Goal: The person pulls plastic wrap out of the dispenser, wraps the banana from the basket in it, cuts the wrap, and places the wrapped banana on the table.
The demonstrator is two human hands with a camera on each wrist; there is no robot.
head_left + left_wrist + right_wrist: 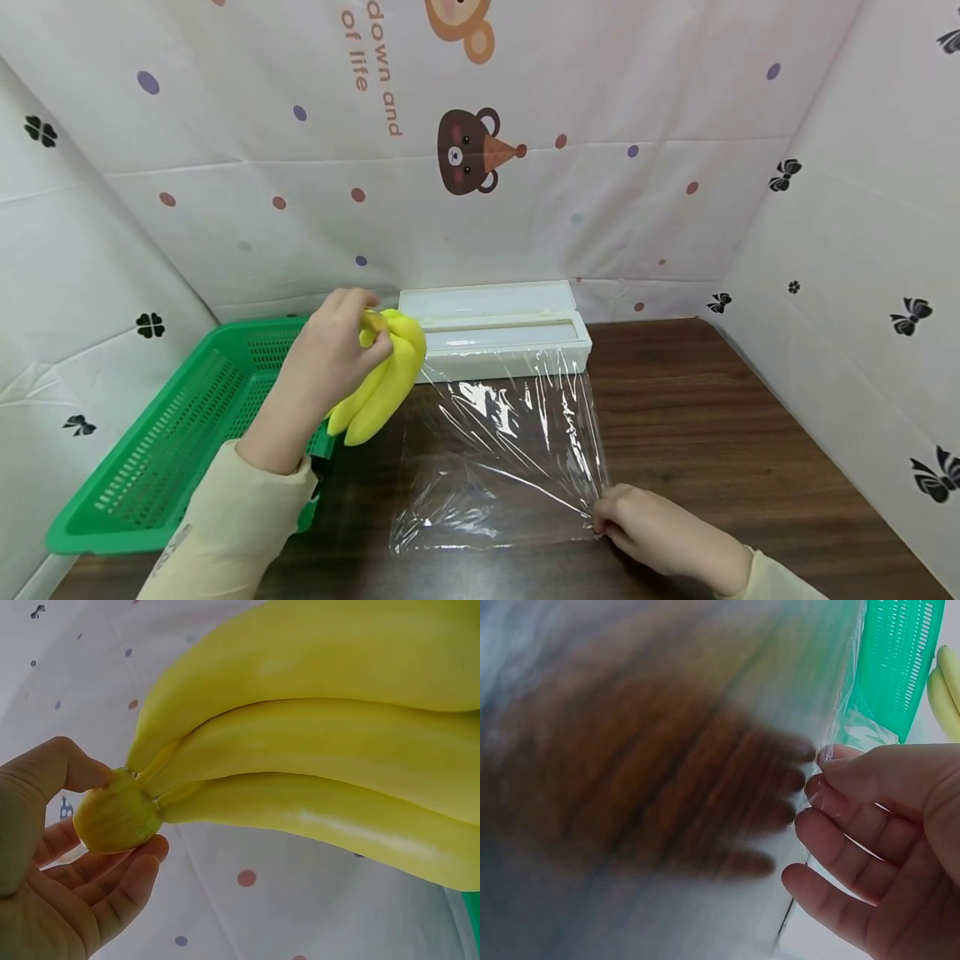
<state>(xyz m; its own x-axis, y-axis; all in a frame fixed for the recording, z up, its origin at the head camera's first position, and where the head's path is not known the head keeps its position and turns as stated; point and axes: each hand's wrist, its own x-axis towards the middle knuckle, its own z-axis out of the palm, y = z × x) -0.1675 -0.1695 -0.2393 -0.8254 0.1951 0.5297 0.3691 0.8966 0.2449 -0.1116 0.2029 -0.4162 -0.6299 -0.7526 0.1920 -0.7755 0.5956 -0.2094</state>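
Note:
A bunch of yellow bananas (390,387) is held up by its stem in my left hand (326,354), beside the basket's right edge; the left wrist view shows thumb and fingers pinching the stem end (118,814). Clear plastic film (487,467) stretches from the white dispenser box (510,360) toward the table's front. My right hand (660,533) pinches the film's front right corner between thumb and fingers. In the right wrist view the film edge (840,697) runs up from the fingertips.
A green perforated basket (161,450) stands at the left on the dark wooden table (712,433). The dispenser's lid (487,298) is raised against the patterned cloth (600,217) at the back. Patterned cloth also hangs on both sides.

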